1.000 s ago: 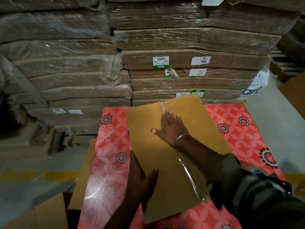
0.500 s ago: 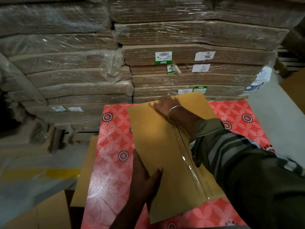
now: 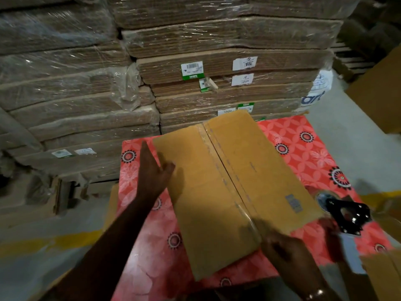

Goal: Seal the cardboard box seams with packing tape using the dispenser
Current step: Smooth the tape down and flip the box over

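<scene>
The flat cardboard box (image 3: 227,192) lay on the red tablecloth (image 3: 303,148), its taped seam (image 3: 219,161) running lengthwise. The left hand (image 3: 153,172) held its left edge, fingers together. The right hand (image 3: 282,246) was at the near edge, blurred; its fingers' state was unclear. The tape dispenser (image 3: 345,213) sat just beside the box's right corner.

I see a flat cardboard box (image 3: 230,187) lying on the table (image 3: 152,253) with a red flowered cover, and a clear tape strip (image 3: 219,161) runs along its middle seam. The left hand (image 3: 155,172) touches the box's left edge with straight fingers, and the blurred right hand (image 3: 282,246) is at its near edge. A black tape dispenser (image 3: 345,213) lies near the table's right edge, just beside the box.
</scene>
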`<state>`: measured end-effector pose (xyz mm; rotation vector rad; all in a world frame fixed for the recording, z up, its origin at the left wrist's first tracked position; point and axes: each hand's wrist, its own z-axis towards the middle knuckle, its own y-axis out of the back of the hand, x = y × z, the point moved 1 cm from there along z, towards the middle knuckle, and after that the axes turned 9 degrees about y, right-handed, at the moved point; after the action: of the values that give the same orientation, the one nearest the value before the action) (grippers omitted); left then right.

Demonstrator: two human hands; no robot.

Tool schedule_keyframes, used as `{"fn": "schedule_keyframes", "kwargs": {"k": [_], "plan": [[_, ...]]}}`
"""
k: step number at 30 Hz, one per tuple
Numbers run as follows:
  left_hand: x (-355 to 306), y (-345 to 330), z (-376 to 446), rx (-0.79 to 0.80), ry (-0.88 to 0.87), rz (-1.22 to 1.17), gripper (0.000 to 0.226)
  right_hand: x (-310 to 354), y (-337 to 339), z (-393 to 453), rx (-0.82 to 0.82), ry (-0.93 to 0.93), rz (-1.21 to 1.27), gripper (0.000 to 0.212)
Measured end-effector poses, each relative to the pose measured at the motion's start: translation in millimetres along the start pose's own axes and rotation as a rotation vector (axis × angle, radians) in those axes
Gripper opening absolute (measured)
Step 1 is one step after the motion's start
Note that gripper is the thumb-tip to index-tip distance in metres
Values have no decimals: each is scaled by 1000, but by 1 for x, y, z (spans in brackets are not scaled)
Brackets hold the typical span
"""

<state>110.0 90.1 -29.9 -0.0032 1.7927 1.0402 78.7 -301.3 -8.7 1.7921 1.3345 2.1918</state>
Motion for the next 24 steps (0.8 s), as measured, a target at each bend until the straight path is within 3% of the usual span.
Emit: {"fn": "schedule_keyframes", "kwargs": {"k": [3,6,8,10,12,14,17,20,24], "plan": [[-13,3,55,55,-107,263,99,1,-21,-32,225,-202,137,34],[-23,-3,90,200,-129,452,96,11,-38,-37,134,-272,259,30],[-27,-7,99,287,-123,500,95,15,-47,-32,68,-294,354,51],[-26,-10,98,279,-112,504,83,16,-54,-26,35,-364,412,65],[-20,-10,94,189,-152,501,90,13,-58,-22,-17,-429,453,75],[-14,-5,84,143,-113,517,93,14,-55,-17,-49,-462,453,63],[5,10,63,105,9,535,73,14,-36,1,-152,-507,598,30],[29,28,27,97,49,479,71,-12,-10,27,-327,-626,658,17],[49,41,-41,165,71,387,46,-32,31,56,-575,-677,731,8]]}}
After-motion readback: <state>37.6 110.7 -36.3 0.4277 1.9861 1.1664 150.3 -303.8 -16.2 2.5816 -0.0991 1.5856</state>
